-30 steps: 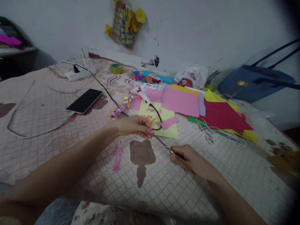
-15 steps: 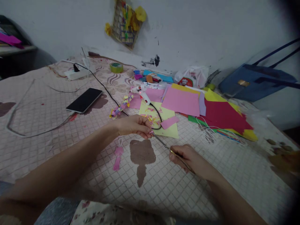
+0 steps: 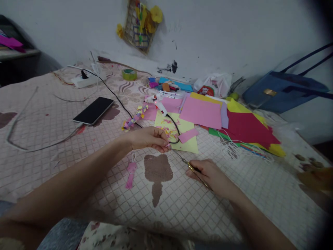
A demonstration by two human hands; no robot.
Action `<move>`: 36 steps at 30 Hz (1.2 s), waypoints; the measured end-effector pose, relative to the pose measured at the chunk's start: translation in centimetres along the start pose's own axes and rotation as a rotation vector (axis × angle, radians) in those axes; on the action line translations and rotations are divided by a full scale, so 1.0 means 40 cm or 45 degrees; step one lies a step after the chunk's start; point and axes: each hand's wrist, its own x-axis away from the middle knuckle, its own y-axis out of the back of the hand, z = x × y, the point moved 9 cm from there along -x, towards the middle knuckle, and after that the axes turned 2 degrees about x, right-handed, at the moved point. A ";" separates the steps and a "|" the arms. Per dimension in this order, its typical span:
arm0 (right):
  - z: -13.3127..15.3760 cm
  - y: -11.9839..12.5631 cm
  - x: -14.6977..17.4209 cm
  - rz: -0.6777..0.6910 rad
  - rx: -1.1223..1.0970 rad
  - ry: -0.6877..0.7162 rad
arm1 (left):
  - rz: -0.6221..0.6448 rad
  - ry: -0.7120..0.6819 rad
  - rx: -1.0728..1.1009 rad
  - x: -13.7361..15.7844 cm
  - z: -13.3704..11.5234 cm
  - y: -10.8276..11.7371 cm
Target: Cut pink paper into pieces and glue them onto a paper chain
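Observation:
My right hand [image 3: 204, 173] is closed around the handles of a pair of scissors [image 3: 180, 157], whose blades point up and left. At the blade tips, my left hand [image 3: 151, 139] pinches a small piece of pink paper [image 3: 168, 144], mostly hidden by the fingers. Below the left hand lies a pink paper tassel [image 3: 130, 173] with a white loop. Just beyond both hands, a pale yellow sheet [image 3: 188, 147] carries small paper scraps and a pink paper strip [image 3: 188, 135].
A white glue gun [image 3: 159, 105] with a black cord lies behind the yellow sheet, beside a garland of paper bits [image 3: 134, 119]. Coloured paper sheets [image 3: 203, 111] and white string [image 3: 231, 149] are to the right. A phone [image 3: 93, 111] on a cable lies left.
The scissors and my right hand have shifted and turned slightly, showing more of the gold handles. My left hand stays almost where it was, still pinching the pink paper.

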 end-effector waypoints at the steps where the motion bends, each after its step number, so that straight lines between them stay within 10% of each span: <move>1: -0.001 0.000 0.000 -0.010 0.019 -0.009 | -0.001 -0.001 0.002 0.000 0.000 0.000; 36: 0.015 0.000 -0.009 -0.033 -0.251 0.061 | -0.107 -0.184 -0.009 0.000 -0.025 0.006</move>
